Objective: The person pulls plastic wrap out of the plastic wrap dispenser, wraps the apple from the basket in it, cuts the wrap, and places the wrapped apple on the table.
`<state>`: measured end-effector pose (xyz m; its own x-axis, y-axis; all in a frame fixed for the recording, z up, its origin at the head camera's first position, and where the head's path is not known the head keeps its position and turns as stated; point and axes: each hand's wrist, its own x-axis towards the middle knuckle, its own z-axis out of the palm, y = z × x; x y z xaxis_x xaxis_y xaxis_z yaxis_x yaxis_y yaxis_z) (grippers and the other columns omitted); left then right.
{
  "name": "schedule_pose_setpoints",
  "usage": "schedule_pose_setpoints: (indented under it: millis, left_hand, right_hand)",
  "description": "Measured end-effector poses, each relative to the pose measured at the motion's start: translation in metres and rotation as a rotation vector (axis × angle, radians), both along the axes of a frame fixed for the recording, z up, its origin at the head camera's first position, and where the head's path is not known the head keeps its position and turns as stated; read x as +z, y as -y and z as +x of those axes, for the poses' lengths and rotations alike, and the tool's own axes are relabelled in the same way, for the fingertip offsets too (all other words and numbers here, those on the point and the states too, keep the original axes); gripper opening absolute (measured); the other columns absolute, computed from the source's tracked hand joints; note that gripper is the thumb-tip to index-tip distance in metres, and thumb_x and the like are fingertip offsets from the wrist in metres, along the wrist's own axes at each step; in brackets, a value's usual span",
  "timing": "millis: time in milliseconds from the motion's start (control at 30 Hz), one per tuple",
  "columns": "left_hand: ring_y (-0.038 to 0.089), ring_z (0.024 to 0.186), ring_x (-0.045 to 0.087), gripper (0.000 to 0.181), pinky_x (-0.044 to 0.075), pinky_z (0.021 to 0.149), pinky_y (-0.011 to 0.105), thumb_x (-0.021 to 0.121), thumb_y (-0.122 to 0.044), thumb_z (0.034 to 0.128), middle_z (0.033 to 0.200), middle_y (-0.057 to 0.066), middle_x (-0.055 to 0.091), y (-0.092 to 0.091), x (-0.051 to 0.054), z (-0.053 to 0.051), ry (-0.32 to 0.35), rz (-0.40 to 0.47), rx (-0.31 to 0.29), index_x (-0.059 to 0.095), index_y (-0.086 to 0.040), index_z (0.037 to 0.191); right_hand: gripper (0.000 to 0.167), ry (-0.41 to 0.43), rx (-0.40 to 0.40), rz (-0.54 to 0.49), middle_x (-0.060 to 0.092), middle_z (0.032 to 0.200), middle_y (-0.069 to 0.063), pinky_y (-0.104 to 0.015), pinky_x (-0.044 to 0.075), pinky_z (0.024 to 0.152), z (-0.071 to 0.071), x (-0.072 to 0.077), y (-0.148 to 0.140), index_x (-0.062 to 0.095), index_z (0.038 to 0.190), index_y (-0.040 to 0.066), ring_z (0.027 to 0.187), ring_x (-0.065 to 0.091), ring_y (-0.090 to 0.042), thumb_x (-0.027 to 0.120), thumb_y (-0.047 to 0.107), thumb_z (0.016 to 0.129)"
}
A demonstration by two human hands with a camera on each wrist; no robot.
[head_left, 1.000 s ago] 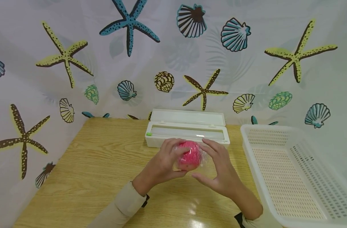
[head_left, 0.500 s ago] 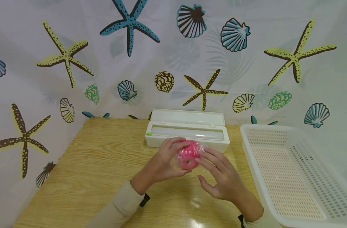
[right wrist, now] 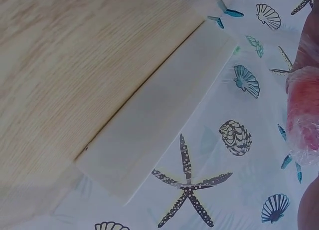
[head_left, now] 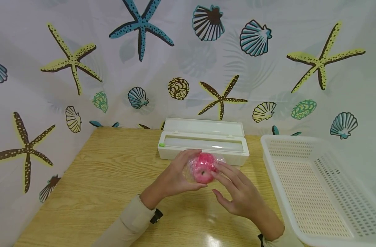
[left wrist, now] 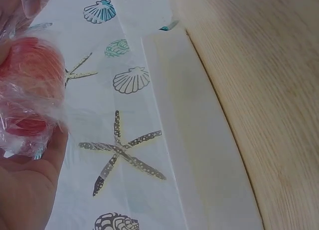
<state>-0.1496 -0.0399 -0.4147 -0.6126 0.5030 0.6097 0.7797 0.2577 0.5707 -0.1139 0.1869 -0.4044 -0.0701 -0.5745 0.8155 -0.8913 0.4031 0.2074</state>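
Observation:
A red apple with clear plastic wrap around it is held above the table, its stem end facing the head camera. My left hand grips it from the left, with the thumb below and fingers over the top. From the right, the fingertips of my right hand rest against the wrapped apple, fingers nearly straight and thumb apart from it. In the left wrist view the film on the apple looks wrinkled. Only the edge of the apple shows in the right wrist view.
Behind the hands stands a white plastic wrap dispenser, its lid raised and a roll inside. To the right is a white perforated basket. A patterned cloth hangs behind the wooden table.
The apple has turned so that its stem end now shows. My right hand, formerly held apart with fingers spread, has come to touch the apple's right side. My left hand still holds it.

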Motion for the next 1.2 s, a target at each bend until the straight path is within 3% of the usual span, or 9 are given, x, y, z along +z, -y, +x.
schedule_pose_setpoints:
  millis: [300,533,767,1200]
  left_hand:
    - [0.011,0.112,0.051,0.085,0.049,0.087,0.026,0.087,-0.027,0.0633,0.126,-0.003,0.047,0.002,0.001,0.002,0.113,0.056,-0.041,0.040,-0.014,0.133]
    - [0.015,0.107,0.054,0.080,0.051,0.082,0.027,0.085,-0.032,0.0659,0.125,-0.001,0.051,0.004,0.003,0.003,0.214,0.077,-0.046,0.044,-0.015,0.133]
    - [0.016,0.105,0.056,0.076,0.052,0.081,0.028,0.085,-0.028,0.0663,0.121,-0.001,0.055,0.005,0.002,0.001,0.286,0.089,-0.058,0.046,-0.020,0.131]
    - [0.016,0.101,0.058,0.072,0.053,0.077,0.027,0.082,-0.034,0.0695,0.118,-0.001,0.057,0.004,0.002,0.001,0.422,0.063,-0.043,0.047,-0.020,0.131]
  right_hand:
    - [0.041,-0.001,-0.027,0.004,0.052,0.121,-0.024,-0.031,0.032,0.105,-0.003,-0.004,0.001,0.055,0.118,-0.003,0.111,0.050,-0.036,0.052,0.030,0.095]
    - [0.033,-0.047,-0.023,0.027,0.052,0.121,-0.022,-0.033,0.036,0.102,-0.008,-0.005,0.004,0.057,0.115,-0.001,0.111,0.050,-0.037,0.052,0.025,0.095]
    - [0.028,-0.088,-0.035,0.051,0.053,0.122,-0.021,-0.033,0.038,0.101,-0.015,-0.009,0.005,0.054,0.115,-0.001,0.111,0.051,-0.036,0.050,0.020,0.096]
    - [0.039,-0.083,-0.098,0.088,0.051,0.128,-0.018,-0.036,0.035,0.103,-0.025,-0.023,0.002,0.053,0.122,-0.001,0.115,0.048,-0.035,0.046,0.028,0.098]
